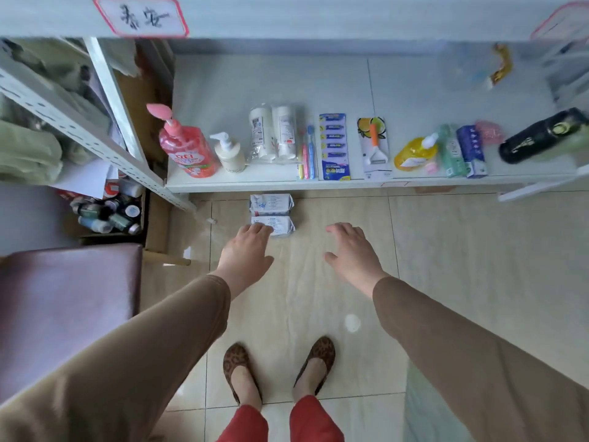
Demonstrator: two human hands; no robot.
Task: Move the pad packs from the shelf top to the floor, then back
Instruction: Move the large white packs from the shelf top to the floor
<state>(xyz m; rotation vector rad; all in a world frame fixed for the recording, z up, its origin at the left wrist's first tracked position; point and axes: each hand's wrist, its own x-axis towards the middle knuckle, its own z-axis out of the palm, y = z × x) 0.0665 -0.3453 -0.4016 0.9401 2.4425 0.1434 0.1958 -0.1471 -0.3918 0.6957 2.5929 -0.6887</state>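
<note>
Pad packs (271, 215) on floor (446, 250), nearest under spread left hand (247, 250) fingertips; right hand (352, 250) open, empty.

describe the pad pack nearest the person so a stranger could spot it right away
Start at the long white shelf top lined with toiletries, then drop to the beige tiled floor just below its front edge. Two white plastic-wrapped pad packs lie there one behind the other. The wanted pad pack is the one farther from the shelf, with the left hand reaching over its left end.
</note>
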